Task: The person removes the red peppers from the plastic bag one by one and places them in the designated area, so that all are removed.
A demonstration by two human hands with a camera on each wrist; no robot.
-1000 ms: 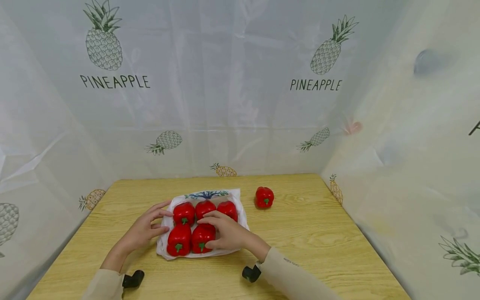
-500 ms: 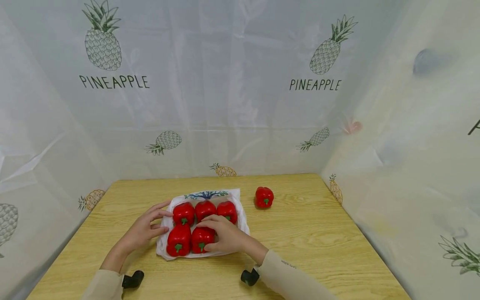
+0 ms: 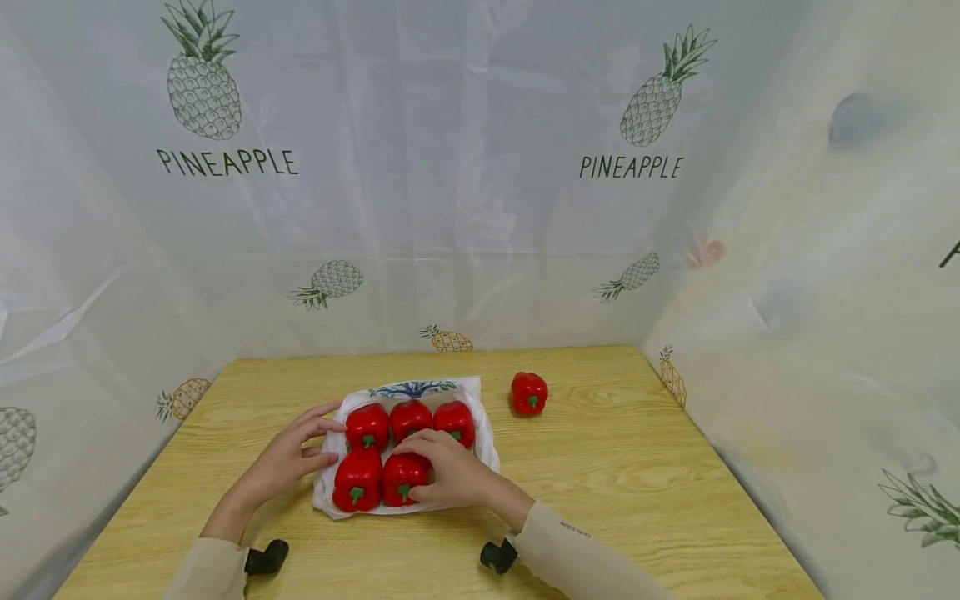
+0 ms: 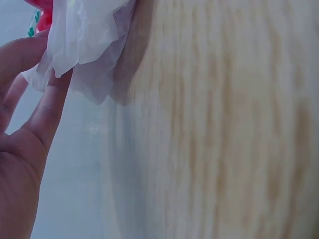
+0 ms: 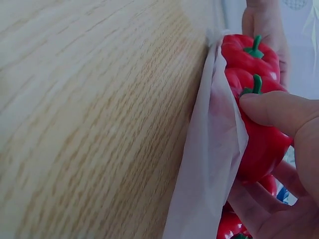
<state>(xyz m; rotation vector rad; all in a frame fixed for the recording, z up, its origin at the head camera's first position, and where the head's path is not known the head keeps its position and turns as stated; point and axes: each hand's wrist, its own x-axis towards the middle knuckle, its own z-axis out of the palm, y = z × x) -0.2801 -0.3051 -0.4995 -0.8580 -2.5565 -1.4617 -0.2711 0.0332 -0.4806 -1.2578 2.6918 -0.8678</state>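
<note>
Red bell peppers with green stems sit in a white paper-lined container (image 3: 489, 450), three in the back row and two in front. My right hand (image 3: 453, 473) holds the front-row right pepper (image 3: 403, 477); in the right wrist view its thumb (image 5: 269, 107) lies by the stem and its fingers reach behind. My left hand (image 3: 288, 457) rests with spread fingers at the container's left side, beside the front-left pepper (image 3: 357, 479) and back-left pepper (image 3: 367, 425). In the left wrist view its fingertips touch the crumpled white paper (image 4: 89, 37).
One more red bell pepper (image 3: 529, 393) lies on the wooden table (image 3: 600, 483), to the right of the container. Pineapple-printed sheeting (image 3: 480, 208) stands behind the table and along both sides. A black wrist device (image 3: 498, 556) sits at the right sleeve.
My right hand has shifted slightly toward me and settled around the front-row right pepper, showing more of the back-right pepper. My left hand has stayed in place.
</note>
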